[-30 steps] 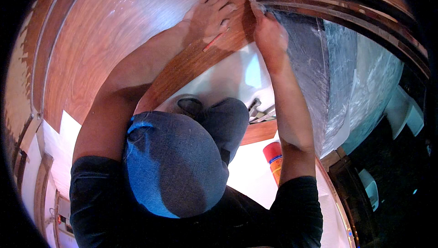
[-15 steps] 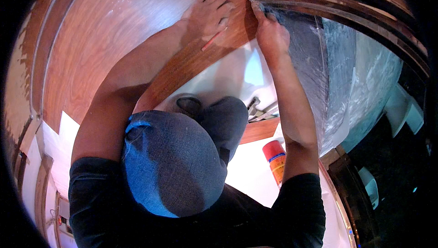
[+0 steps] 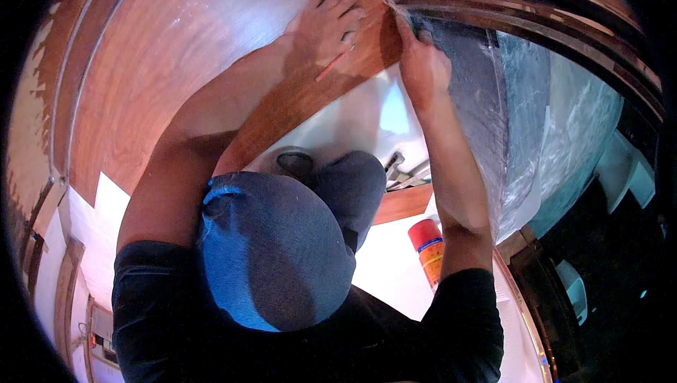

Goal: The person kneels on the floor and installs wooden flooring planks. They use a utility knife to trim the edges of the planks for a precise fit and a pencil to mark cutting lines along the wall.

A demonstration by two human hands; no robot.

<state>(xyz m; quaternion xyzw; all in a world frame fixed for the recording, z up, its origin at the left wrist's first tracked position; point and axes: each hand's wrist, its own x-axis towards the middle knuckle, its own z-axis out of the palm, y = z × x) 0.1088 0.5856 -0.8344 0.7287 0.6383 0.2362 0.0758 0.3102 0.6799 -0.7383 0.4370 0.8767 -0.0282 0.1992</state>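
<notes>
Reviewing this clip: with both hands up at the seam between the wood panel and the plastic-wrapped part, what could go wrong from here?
1. The right hand pinches the thin clear plastic film at its edge; it might tear unevenly.
2. The left hand lies flat on the glossy reddish-brown wood panel with a thin red pencil-like stick beside it; that stick could slip off.
3. The red-capped orange spray can stands near the knee and could be knocked over.

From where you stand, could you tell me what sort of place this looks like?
Probably a room under renovation or fit-out. The left hand presses flat on a glossy reddish wood-grain panel, clear plastic protective film covers the surface beside it, and a red-capped orange spray can stands on the white floor.
</notes>
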